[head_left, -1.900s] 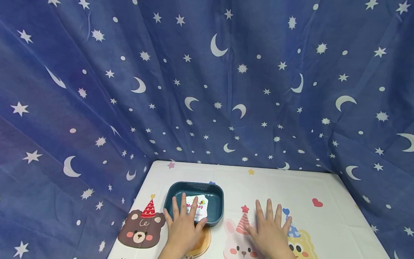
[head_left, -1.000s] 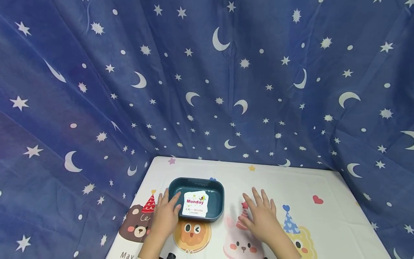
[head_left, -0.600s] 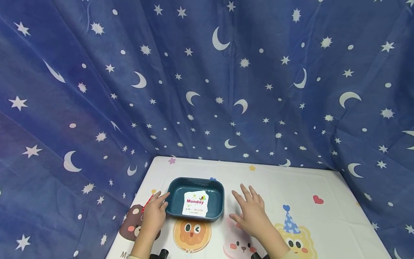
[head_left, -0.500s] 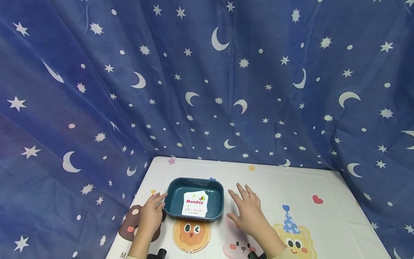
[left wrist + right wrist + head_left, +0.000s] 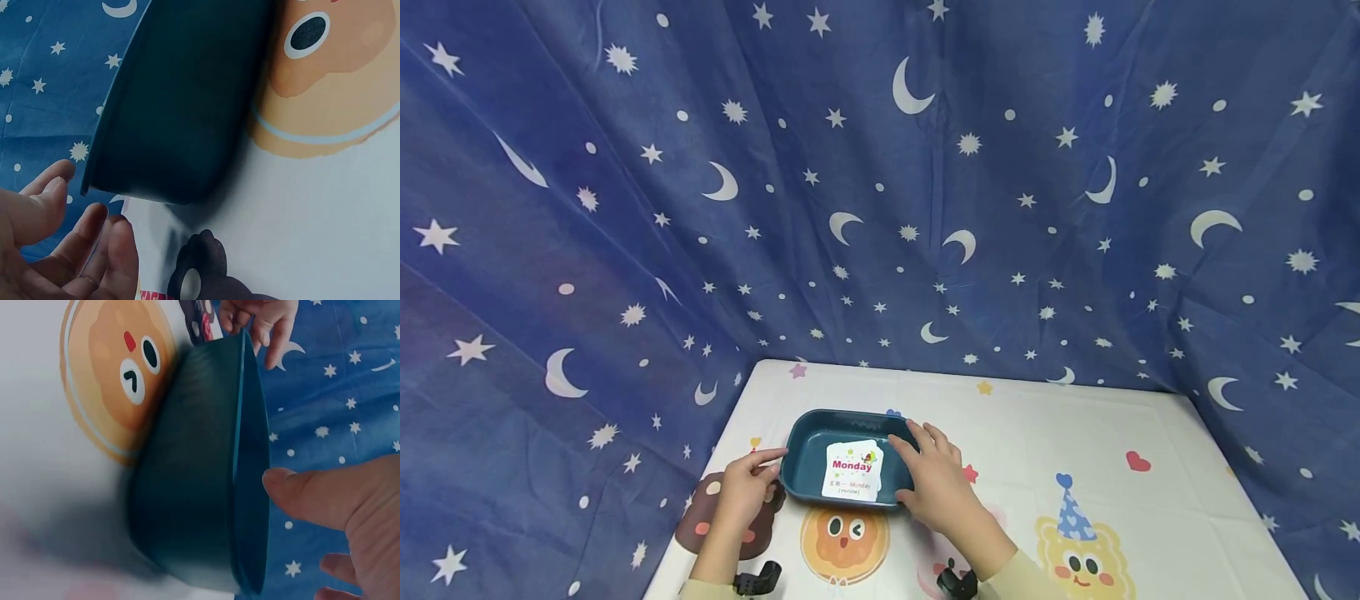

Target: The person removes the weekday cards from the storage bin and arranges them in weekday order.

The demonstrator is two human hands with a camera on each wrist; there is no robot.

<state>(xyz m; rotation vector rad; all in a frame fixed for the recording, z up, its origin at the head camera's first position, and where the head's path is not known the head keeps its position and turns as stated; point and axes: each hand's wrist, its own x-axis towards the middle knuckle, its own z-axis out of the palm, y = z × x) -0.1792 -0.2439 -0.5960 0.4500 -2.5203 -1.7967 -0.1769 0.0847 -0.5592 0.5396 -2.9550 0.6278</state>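
Note:
On the table sits a dark teal rectangular box (image 5: 805, 467) with an open top. Inside lie white cards (image 5: 852, 477), the top one reading "Monday". My left hand (image 5: 743, 493) is at the box's left end; in the left wrist view its loosely bent fingers stand just off the rim of the box (image 5: 181, 94). Over the right end reaches my right hand (image 5: 942, 485), fingers spread. In the right wrist view the thumb of that hand (image 5: 359, 509) is by the rim of the box (image 5: 187, 475); whether it touches cannot be told. Neither hand visibly grips anything.
A white tablecloth (image 5: 1022, 433) with printed cartoon animals covers the table. Behind and to the left hangs a blue curtain (image 5: 820, 275) with moons and stars. Black wrist cameras (image 5: 758, 578) are worn on both wrists.
From over the box my left hand has moved to its left end. The right hand has come leftward from the bare cloth to the box's right end. The box has stayed in place.

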